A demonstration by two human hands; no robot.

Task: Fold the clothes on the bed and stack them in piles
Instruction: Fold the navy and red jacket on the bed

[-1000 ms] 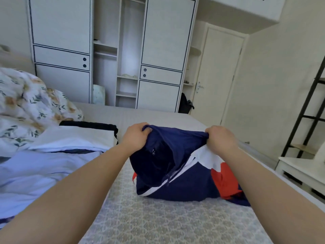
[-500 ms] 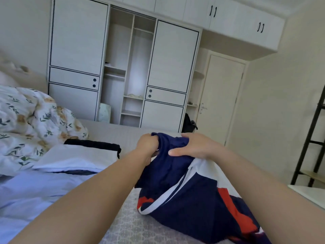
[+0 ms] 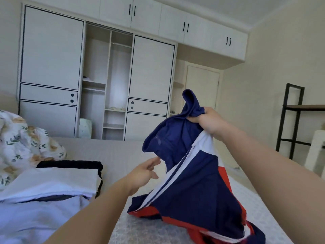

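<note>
Far left of the frame, a floral duvet (image 3: 26,143) is bunched up against the headboard end, and just below it sits a folded pile (image 3: 52,180): a white piece on top, a black one showing beneath its far and right edges. Pale blue fabric (image 3: 35,221) spreads across the lower left corner. Behind, in the upper left and centre, a white wardrobe (image 3: 52,67) stands with its middle section open, shelves showing. Moving to centre frame, the left hand (image 3: 144,175) reaches out over the bed (image 3: 114,152), fingers loose and spread, its grip open, holding nothing, fingertips just beside the navy garment (image 3: 193,182). That garment, navy with white stripes and red panels, hangs in the centre right, its lower end crumpled on the bed at the bottom right. The right hand (image 3: 209,120) has it by the top, grip closed tight on a bunched fold, lifting it. On the far right, a black shelf frame (image 3: 288,120) stands by the wall.
</note>
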